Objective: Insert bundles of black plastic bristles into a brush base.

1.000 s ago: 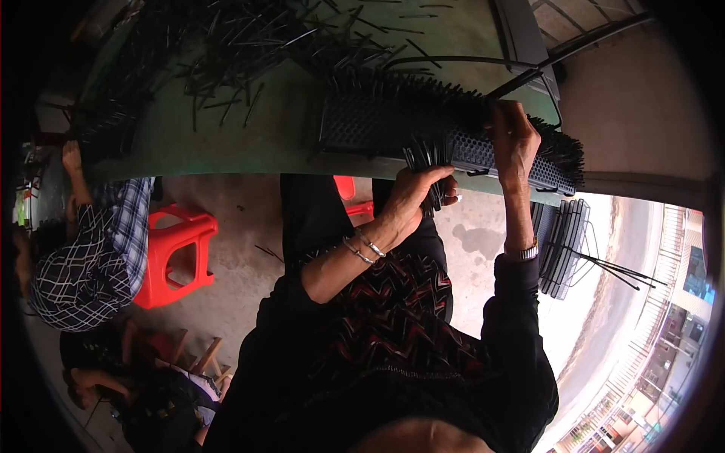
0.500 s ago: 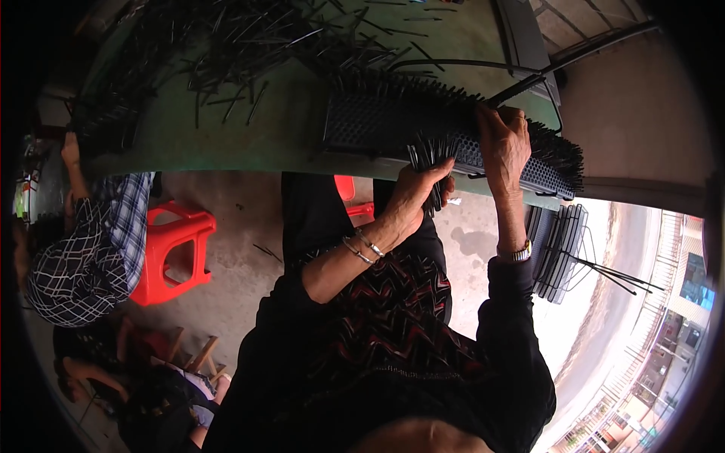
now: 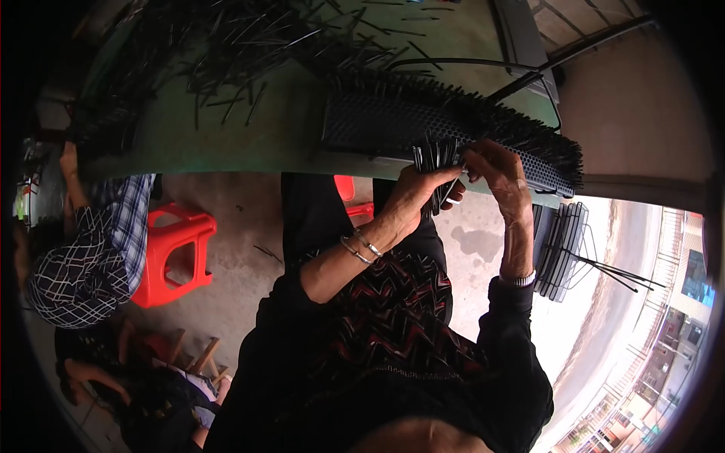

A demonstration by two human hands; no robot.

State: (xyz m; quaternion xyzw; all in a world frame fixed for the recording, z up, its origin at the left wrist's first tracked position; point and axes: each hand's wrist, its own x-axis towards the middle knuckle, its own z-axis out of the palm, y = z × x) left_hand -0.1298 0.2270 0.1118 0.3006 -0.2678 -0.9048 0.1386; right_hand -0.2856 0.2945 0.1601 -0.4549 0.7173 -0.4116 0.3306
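A bundle of thin black sticks (image 3: 436, 157) stands up out of my left hand (image 3: 411, 195), whose fingers and thumb are wrapped around it. Close against the right side of the bundle is my right hand (image 3: 498, 170), its thumb and fingertips pinched together. Whether a stick lies in that pinch is too small to tell. Just beyond both hands lies a long black perforated rack (image 3: 377, 121) at the table edge. Many black sticks project in dense rows along its far side, and my right hand hides part of its near face.
Loose black sticks (image 3: 242, 45) are heaped on the green table (image 3: 291, 132). A bent black metal rod (image 3: 468, 63) arches behind the rack. Red stool (image 3: 175, 253) and a person in a checked head covering (image 3: 79, 275) are at left. Another rack (image 3: 563, 253) stands lower right.
My right hand has left the rack's face and come down and left to the bundle, its wrist turning. My left hand still holds the bundle, nearly in place.
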